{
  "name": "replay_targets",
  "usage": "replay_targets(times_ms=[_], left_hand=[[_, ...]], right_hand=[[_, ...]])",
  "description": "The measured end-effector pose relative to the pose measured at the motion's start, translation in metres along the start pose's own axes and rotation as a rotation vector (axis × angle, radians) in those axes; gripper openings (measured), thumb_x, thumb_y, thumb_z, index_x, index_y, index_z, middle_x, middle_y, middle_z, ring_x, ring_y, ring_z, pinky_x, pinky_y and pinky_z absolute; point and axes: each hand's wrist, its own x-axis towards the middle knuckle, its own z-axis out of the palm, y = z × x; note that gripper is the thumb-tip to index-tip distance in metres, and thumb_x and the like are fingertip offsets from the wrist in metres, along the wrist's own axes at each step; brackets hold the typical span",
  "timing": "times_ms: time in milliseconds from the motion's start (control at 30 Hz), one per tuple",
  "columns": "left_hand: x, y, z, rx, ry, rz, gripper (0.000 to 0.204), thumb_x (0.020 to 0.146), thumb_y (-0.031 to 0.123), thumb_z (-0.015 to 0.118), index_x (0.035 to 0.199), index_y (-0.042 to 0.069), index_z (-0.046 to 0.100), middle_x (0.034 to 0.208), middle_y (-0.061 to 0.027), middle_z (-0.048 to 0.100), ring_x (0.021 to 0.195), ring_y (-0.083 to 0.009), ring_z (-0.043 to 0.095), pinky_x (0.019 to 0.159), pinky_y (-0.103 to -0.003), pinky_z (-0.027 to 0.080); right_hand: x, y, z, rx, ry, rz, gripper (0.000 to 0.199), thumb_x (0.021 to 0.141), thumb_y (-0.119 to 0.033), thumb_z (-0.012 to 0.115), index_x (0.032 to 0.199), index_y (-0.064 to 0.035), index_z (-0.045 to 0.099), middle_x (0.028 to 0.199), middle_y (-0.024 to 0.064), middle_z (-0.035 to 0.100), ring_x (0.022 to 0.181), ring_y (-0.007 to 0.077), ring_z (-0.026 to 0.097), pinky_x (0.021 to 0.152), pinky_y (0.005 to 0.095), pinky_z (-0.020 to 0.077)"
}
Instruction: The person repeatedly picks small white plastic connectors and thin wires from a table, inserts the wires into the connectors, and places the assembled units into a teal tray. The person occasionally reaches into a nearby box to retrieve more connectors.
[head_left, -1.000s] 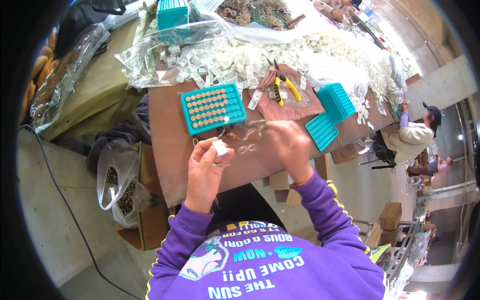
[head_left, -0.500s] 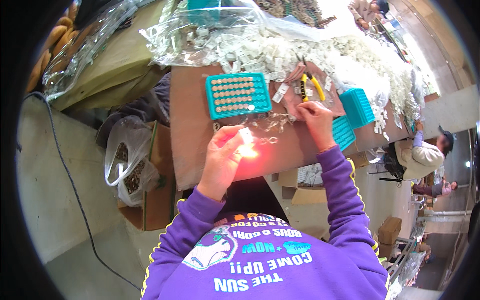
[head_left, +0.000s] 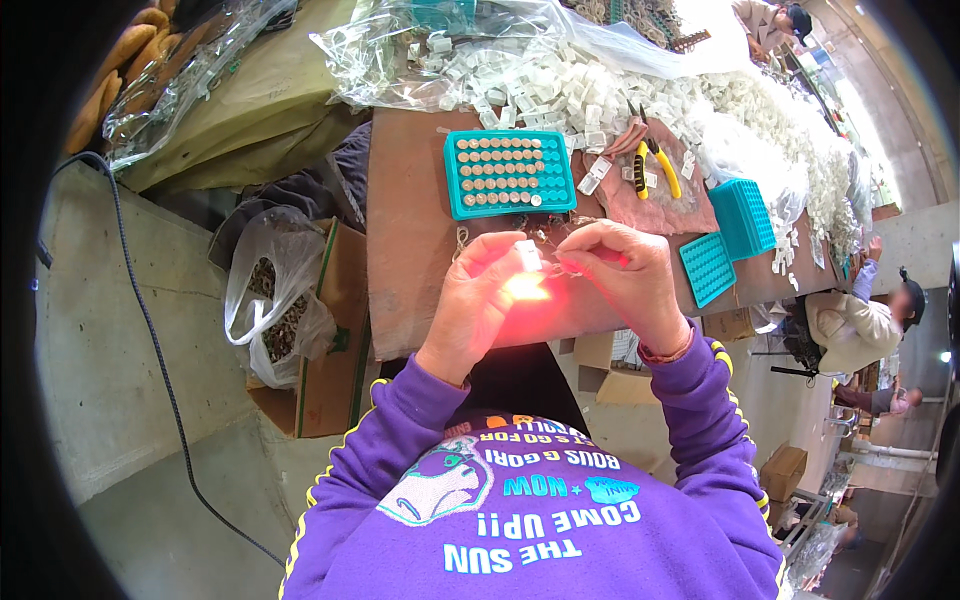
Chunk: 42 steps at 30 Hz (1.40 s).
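Observation:
My left hand (head_left: 474, 300) pinches a small white plastic case (head_left: 527, 252) between thumb and fingertips. Bright red and white light shines just below it, over the tabletop. Close on its right, my right hand (head_left: 635, 280) has thumb and forefinger pressed together; whatever lies in that pinch is too small to make out. Beyond both hands is a teal tray (head_left: 456, 208) with rows of round silvery discs (head_left: 495, 170) that look like button cells. Yellow-and-black pliers (head_left: 642, 170) rest on a pink cloth (head_left: 670, 208) at the right.
A large heap of small white plastic cases (head_left: 570, 85) spreads across the far side, partly under clear plastic. Teal trays (head_left: 748, 222) stand at the right. A plastic bag (head_left: 305, 335) sits in a cardboard box (head_left: 340, 370) at the left. Other people (head_left: 850, 315) work farther off right.
My right hand has come left from beside the pink cloth to the white case in my left hand. The whole view has shifted a little, and the light still shines.

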Motion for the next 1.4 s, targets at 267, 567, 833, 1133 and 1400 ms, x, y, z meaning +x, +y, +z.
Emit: replay_targets(times_ms=[267,567,833,1133,1400], left_hand=[[0.001,0.0,-0.001,0.011,-0.061,0.025,0.019,0.097,0.009,0.059,0.115,0.003,0.061,0.111,-0.0095,0.066,0.104,-0.0196,0.064,0.094,-0.04,0.052],[0.001,0.0,-0.002,-0.001,-0.073,0.02,0.022,0.097,0.011,0.059,0.118,0.003,0.061,0.113,-0.0086,0.067,0.103,-0.0165,0.064,0.091,-0.038,0.053],[0.002,-0.003,0.001,0.121,-0.019,0.015,0.02,0.096,0.011,0.06,0.114,0.001,0.064,0.109,-0.0086,0.068,0.097,-0.0173,0.065,0.087,-0.035,0.053],[-0.001,0.0,0.006,0.209,0.006,0.001,0.021,0.097,0.013,0.06,0.113,-0.001,0.063,0.101,-0.0083,0.068,0.09,-0.0171,0.065,0.084,-0.034,0.053],[0.001,0.0,0.003,0.136,-0.009,0.0,0.024,0.098,0.015,0.058,0.116,-0.001,0.061,0.104,-0.0088,0.067,0.092,-0.0155,0.065,0.082,-0.031,0.054]], right_hand=[[0.007,-0.003,0.005,-0.179,-0.042,-0.219,0.01,0.077,0.001,0.071,0.086,-0.0032,0.069,0.08,0.0081,0.067,0.072,0.0202,0.066,0.062,0.0298,0.0524],[0.009,-0.02,0.006,-0.425,-0.152,-0.366,0.033,0.074,0.001,0.069,0.105,-0.0101,0.066,0.08,0.0067,0.064,0.073,0.0254,0.064,0.063,0.0335,0.0532],[0.014,-0.026,0.003,-0.49,-0.272,-0.342,0.033,0.074,-0.002,0.069,0.105,-0.0101,0.062,0.08,0.0081,0.062,0.074,0.0274,0.065,0.063,0.0362,0.0528],[0.003,-0.019,0.009,-0.251,-0.111,-0.168,0.02,0.079,-0.002,0.069,0.098,-0.0048,0.062,0.082,0.0098,0.065,0.073,0.0283,0.066,0.064,0.0326,0.0538],[-0.007,-0.01,0.015,-0.364,-0.04,-0.214,0.012,0.083,0.005,0.065,0.092,0.0003,0.059,0.079,0.0133,0.06,0.07,0.0283,0.063,0.061,0.033,0.0505]])
